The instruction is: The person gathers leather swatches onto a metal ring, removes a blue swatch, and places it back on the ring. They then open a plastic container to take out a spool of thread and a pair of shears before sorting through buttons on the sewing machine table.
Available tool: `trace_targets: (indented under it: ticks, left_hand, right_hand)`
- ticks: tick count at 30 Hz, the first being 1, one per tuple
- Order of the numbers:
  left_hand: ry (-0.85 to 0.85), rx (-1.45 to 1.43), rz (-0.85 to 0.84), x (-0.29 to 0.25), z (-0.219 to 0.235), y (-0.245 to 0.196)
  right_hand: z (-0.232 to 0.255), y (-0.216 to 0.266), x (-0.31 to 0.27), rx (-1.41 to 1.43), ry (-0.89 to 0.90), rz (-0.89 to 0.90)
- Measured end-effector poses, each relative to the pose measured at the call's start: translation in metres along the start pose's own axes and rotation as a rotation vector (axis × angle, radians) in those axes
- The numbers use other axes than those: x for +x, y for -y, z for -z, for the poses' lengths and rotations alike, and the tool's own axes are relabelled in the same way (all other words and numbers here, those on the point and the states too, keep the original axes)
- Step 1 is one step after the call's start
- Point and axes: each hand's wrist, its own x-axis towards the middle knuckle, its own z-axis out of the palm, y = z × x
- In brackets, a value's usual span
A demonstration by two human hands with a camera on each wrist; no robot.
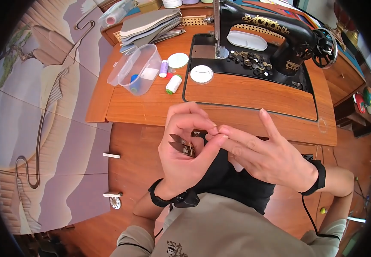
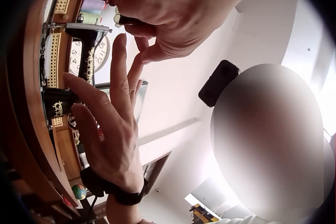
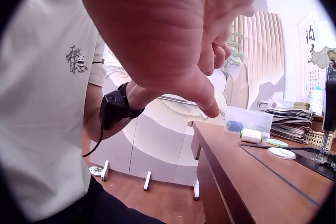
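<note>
In the head view my left hand (image 1: pixel 177 165) holds small dark-bladed snips (image 1: pixel 188 150) within its curled fingers, above the lap. Its thumb and index fingertips meet the fingertips of my right hand (image 1: pixel 271 158), whose fingers reach left fairly straight, one raised apart. Anything between the fingertips is too small to make out. The left wrist view shows my right hand (image 2: pixel 113 134) with spread fingers, two reaching up to my bent left hand (image 2: pixel 173 8). In the right wrist view my right hand (image 3: pixel 142 29) fills the upper part and hides its own grip.
A sewing machine (image 1: pixel 294 36) stands on the wooden table (image 1: pixel 142 107), with loose buttons (image 1: pixel 254 63) beside its base. Left of it are a clear box (image 1: pixel 149 53), a purple spool (image 1: pixel 163 68), a white spool (image 1: pixel 174 84), a round white disc (image 1: pixel 201 74) and stacked fabric (image 1: pixel 151 25).
</note>
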Motion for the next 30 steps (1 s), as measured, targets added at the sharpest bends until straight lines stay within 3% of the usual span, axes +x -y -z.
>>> trace_targets:
  ticks: [17,25,30]
  left_hand:
    - [-0.041,0.067,0.029,-0.003,0.009,-0.010]
    - [-0.015,0.001,0.041,-0.004,0.014,-0.009]
    - [-0.018,0.007,0.006,-0.003,0.015,-0.005]
  right_hand:
    - [0.023,0.017,0.012,-0.078,0.144,0.040]
    - [0.013,0.023,0.013,0.008,-0.004,0.038]
    - [0.014,0.023,0.015,0.056,-0.006,0.038]
